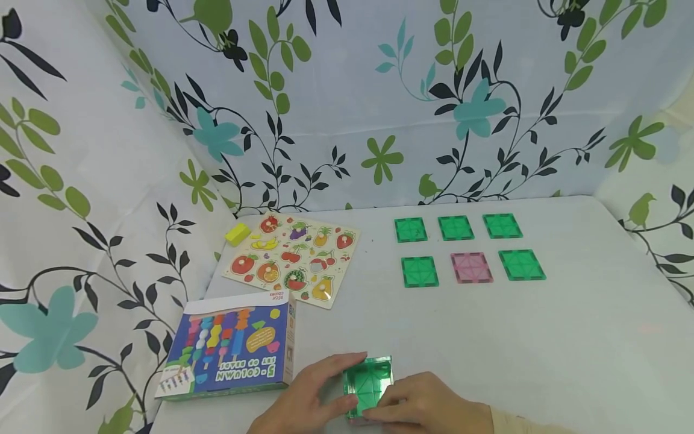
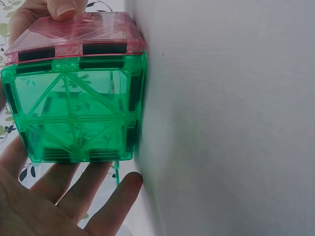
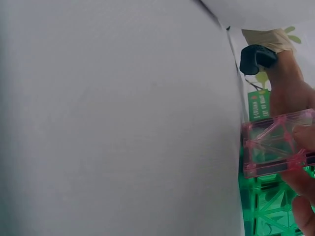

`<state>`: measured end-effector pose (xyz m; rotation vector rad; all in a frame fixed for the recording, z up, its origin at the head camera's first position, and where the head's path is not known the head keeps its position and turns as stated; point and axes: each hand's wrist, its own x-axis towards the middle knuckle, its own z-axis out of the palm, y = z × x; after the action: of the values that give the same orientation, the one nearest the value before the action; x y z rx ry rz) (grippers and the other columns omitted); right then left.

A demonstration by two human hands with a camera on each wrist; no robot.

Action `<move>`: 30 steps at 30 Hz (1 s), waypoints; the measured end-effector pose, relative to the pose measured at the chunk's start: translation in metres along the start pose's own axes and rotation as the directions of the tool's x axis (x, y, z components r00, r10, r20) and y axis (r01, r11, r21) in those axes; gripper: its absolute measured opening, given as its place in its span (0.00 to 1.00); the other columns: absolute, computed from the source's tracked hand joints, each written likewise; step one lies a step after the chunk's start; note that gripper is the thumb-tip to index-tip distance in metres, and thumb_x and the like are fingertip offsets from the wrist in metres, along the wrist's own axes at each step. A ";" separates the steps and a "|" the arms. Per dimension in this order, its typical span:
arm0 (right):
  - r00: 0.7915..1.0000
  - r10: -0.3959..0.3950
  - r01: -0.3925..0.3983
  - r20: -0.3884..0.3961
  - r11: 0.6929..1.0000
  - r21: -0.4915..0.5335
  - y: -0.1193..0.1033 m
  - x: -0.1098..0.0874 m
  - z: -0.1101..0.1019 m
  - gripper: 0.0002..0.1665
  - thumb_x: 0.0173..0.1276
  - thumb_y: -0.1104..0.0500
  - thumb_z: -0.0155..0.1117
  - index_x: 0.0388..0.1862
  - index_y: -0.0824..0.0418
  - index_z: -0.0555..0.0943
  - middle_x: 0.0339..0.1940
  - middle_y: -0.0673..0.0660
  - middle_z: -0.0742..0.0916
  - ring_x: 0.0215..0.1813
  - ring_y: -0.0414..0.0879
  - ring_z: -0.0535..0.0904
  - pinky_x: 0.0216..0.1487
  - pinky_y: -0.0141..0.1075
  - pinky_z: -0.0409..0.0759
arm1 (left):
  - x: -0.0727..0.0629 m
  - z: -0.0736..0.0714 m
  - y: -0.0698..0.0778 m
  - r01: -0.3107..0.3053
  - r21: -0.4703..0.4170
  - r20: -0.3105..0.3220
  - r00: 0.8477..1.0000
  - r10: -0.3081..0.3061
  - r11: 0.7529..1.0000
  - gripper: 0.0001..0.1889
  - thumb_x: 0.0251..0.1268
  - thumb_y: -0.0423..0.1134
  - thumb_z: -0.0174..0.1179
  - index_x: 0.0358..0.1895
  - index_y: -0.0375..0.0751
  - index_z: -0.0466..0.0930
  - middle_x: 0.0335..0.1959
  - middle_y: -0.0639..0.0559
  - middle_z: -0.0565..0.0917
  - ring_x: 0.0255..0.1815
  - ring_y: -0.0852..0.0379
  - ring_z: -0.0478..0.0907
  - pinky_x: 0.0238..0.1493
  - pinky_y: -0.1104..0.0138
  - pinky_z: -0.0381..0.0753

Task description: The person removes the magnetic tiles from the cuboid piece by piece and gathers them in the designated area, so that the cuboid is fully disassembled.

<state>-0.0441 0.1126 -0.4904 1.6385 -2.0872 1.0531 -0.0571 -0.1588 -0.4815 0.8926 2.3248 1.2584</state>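
A box-like cube of clear green magnetic tiles [image 1: 370, 383] stands at the front of the table. My left hand [image 1: 311, 392] holds its left side, index finger at the far corner and thumb nearer me. In the left wrist view, several fingers lie against the green cube [image 2: 74, 113]. My right hand [image 1: 417, 401] pinches a pink magnetic tile [image 3: 270, 142], thumb on its face and a finger beneath. That pink tile [image 2: 74, 37] lies along the cube's near side, its edge close against the green frame. From above, the right hand hides most of it.
Several green tiles [image 1: 455, 228] and one pink tile [image 1: 472, 267] lie in two rows at the back right. Left are a bead-set box [image 1: 228, 343], a fruit puzzle board [image 1: 295, 256] and a yellow block [image 1: 237, 234]. A patterned cloth [image 1: 336, 108] hangs behind the table.
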 end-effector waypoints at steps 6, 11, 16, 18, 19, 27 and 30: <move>1.000 -0.028 0.028 -0.009 0.997 -0.077 -0.002 0.000 0.001 0.21 0.63 0.63 0.75 0.55 0.51 0.88 0.37 0.41 0.91 0.36 0.26 0.81 0.45 0.12 0.75 | 0.001 0.000 0.002 -0.006 -0.018 0.002 1.000 0.006 1.000 0.29 0.75 0.45 0.60 0.77 0.59 0.66 0.76 0.58 0.73 0.77 0.57 0.70 0.76 0.59 0.72; 0.996 -0.087 0.083 -0.018 0.984 -0.156 -0.004 -0.001 0.004 0.20 0.64 0.57 0.74 0.55 0.49 0.87 0.33 0.39 0.89 0.33 0.24 0.78 0.40 0.10 0.70 | 0.001 0.000 0.003 -0.031 0.004 -0.004 1.000 0.031 1.000 0.30 0.75 0.46 0.61 0.78 0.57 0.66 0.76 0.56 0.73 0.77 0.56 0.70 0.75 0.59 0.73; 0.989 -0.149 0.142 -0.024 0.969 -0.201 -0.005 -0.004 0.008 0.18 0.67 0.53 0.69 0.56 0.50 0.86 0.30 0.38 0.86 0.29 0.24 0.73 0.37 0.10 0.62 | 0.001 -0.001 0.004 -0.004 -0.012 -0.009 1.000 0.004 1.000 0.30 0.75 0.47 0.60 0.78 0.59 0.65 0.76 0.57 0.73 0.77 0.57 0.70 0.75 0.60 0.72; 0.989 -0.148 0.140 -0.024 0.970 -0.199 -0.005 -0.005 0.008 0.19 0.68 0.53 0.69 0.57 0.50 0.86 0.30 0.38 0.86 0.29 0.24 0.72 0.37 0.10 0.62 | 0.001 -0.001 0.004 -0.006 -0.006 -0.013 1.000 0.006 1.000 0.30 0.75 0.47 0.60 0.77 0.59 0.66 0.76 0.57 0.73 0.77 0.57 0.70 0.75 0.61 0.72; 0.989 -0.145 0.137 -0.025 0.971 -0.195 -0.006 -0.006 0.008 0.19 0.67 0.53 0.69 0.58 0.50 0.86 0.30 0.38 0.86 0.30 0.24 0.73 0.37 0.10 0.63 | 0.001 0.000 0.004 -0.018 0.003 -0.015 1.000 0.019 1.000 0.30 0.75 0.47 0.60 0.78 0.58 0.66 0.75 0.56 0.74 0.76 0.57 0.70 0.75 0.61 0.73; 0.993 -0.099 0.090 -0.071 0.989 -0.121 -0.010 -0.008 0.004 0.19 0.67 0.55 0.71 0.56 0.53 0.85 0.30 0.40 0.88 0.32 0.24 0.78 0.41 0.10 0.70 | 0.001 0.000 0.002 -0.039 0.044 -0.017 0.999 0.039 0.998 0.31 0.75 0.48 0.60 0.78 0.58 0.65 0.75 0.55 0.75 0.75 0.56 0.72 0.72 0.60 0.76; 0.992 -0.076 0.072 -0.096 0.997 -0.036 -0.010 -0.010 -0.001 0.18 0.69 0.58 0.70 0.57 0.57 0.85 0.28 0.41 0.86 0.31 0.25 0.77 0.40 0.10 0.71 | 0.001 0.000 0.004 -0.027 0.044 -0.015 1.000 0.028 0.999 0.30 0.75 0.49 0.60 0.78 0.58 0.65 0.74 0.56 0.75 0.75 0.56 0.72 0.72 0.59 0.76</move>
<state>-0.0315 0.1197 -0.4921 1.6026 -1.9560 1.0480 -0.0569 -0.1564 -0.4784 0.9352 2.3682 1.2336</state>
